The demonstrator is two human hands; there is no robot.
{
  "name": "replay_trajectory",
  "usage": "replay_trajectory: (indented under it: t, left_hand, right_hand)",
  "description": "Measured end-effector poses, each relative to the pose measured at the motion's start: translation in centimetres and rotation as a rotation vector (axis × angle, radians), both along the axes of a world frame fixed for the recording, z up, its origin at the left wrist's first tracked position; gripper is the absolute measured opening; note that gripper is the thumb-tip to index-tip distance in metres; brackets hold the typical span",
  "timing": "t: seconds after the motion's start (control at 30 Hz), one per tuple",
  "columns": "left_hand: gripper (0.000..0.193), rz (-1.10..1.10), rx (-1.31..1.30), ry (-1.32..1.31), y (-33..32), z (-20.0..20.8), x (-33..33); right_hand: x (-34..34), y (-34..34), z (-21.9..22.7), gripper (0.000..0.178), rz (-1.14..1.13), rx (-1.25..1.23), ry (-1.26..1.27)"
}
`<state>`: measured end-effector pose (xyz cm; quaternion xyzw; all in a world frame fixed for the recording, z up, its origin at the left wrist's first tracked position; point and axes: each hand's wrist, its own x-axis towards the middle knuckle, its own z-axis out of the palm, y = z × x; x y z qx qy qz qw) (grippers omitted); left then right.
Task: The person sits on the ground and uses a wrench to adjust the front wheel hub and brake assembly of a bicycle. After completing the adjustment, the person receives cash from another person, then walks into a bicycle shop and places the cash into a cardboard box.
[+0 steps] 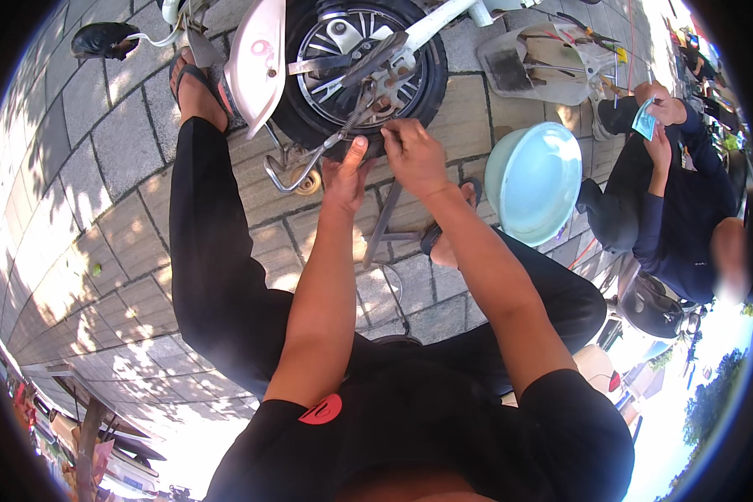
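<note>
A scooter's wheel point(340, 48) with silver spokes and a black tyre point(437, 88) is in front of me. My left hand point(344, 180) is at the tyre's near edge, thumb pointing up and fingers curled round the dark rubber, partly hidden. Close beside it, my right hand point(416, 161) has its fingers pinched together at the same edge. What lies between those fingertips is too small to make out. A spring point(360, 110) and a bent metal stand point(286, 186) sit just left of the hands, with a pale pink body panel point(259, 63) farther left.
A light blue basin point(533, 184) stands to the right. Behind it, a greyish plastic tray point(510, 67) holds several tools. Another person point(678, 201) sits at the far right, holding blue-green paper point(644, 120). A metal bar point(382, 222) lies on the paving point(125, 134) between my feet.
</note>
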<state>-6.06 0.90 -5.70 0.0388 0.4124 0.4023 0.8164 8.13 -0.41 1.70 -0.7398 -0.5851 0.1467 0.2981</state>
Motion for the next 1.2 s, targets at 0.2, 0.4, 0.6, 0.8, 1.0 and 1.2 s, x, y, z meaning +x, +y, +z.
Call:
replay_trajectory:
  t: [0.2,0.4,0.6,0.8,1.0,1.2]
  left_hand:
    - [0.059,-0.051,0.072,0.008,0.0,0.4,-0.2]
    - [0.063,-0.082,0.084,0.048,0.4,1.2,0.1]
    - [0.064,-0.199,0.106,0.192,0.9,0.3,-1.2]
    - [0.073,-0.286,0.046,0.268,1.0,0.8,-1.2]
    - [0.078,-0.306,0.019,0.306,0.9,0.7,-1.9]
    - [0.083,-0.310,-0.007,0.305,0.0,1.9,-0.8]
  right_hand:
    - [-0.3,0.3,-0.2,0.018,-0.035,-0.102,0.017]
    - [-0.1,0.3,0.1,0.023,-0.059,-0.086,0.093]
    - [4.5,-3.1,-0.2,0.031,-0.442,-0.235,0.665]
    - [7.0,-21.5,-9.0,0.032,-0.421,-0.744,0.224]
    - [3.5,-23.6,-9.7,0.028,-0.347,-1.007,0.062]
    - [2.2,-24.5,-13.7,0.030,-0.506,-1.071,0.107]
